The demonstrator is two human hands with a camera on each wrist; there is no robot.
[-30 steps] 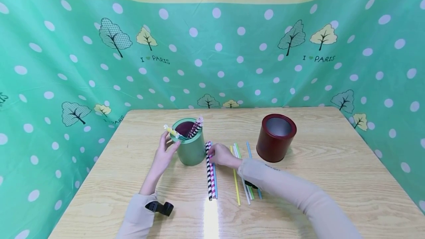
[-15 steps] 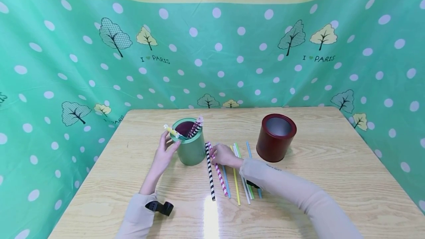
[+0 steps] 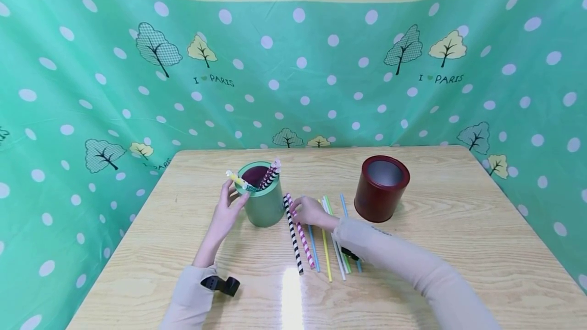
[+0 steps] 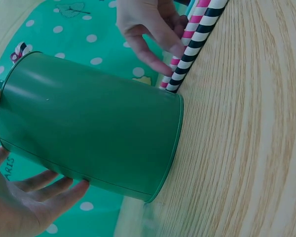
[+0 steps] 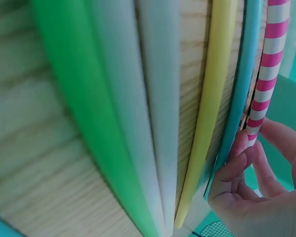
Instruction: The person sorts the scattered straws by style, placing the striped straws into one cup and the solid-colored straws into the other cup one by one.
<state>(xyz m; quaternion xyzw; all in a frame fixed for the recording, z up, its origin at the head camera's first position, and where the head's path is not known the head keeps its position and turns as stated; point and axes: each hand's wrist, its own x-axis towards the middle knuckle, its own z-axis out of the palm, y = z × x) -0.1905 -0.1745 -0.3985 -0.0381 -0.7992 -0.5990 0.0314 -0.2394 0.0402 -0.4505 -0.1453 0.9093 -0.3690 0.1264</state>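
My left hand grips the side of a green can, thumb at the rim and fingers spread along the wall. Patterned straws lean out of the can's mouth, one of them yellow and tilted left. Just right of the can, my right hand has its thumb and forefinger at the far ends of a black-and-white striped straw and a pink-and-white striped straw. Its fingertips pinch at the black-and-white one in the left wrist view. A thin blue straw lies beside them, partly under that hand.
Right of my right hand lie a yellow straw, pale grey ones, a green straw and another blue straw, partly hidden under the sleeve. A dark red can stands farther right, its opening upward. A patterned cloth hangs behind the table.
The near ends of the pink-and-white and blue straws have swung right, then the black-and-white straw's near end also moved right. The left hand and green can have stayed in place.
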